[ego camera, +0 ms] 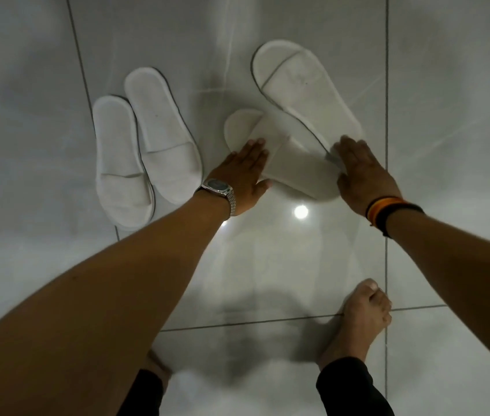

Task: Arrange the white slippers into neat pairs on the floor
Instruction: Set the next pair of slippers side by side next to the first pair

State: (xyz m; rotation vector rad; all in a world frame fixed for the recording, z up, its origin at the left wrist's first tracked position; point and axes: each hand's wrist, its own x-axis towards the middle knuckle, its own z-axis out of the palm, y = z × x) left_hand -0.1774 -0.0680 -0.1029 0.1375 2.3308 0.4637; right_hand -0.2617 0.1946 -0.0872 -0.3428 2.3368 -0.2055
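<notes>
Two white slippers lie side by side at the left, one (120,163) nearer the edge and its mate (162,136) beside it, toes pointing toward me. To the right, a third slipper (294,166) lies slanted on the grey tiled floor (267,259). A fourth slipper (303,88) lies sole up, angled from the upper middle down to the right, its end overlapping the third. My left hand (243,178), with a metal watch, rests flat on the third slipper's left side. My right hand (364,172), with wristbands, presses where both slippers meet.
My bare right foot (361,319) stands on the tiles at the lower right, with dark trouser legs below. A ceiling light reflects (300,211) just in front of the slippers. Tile joints run along the left and right.
</notes>
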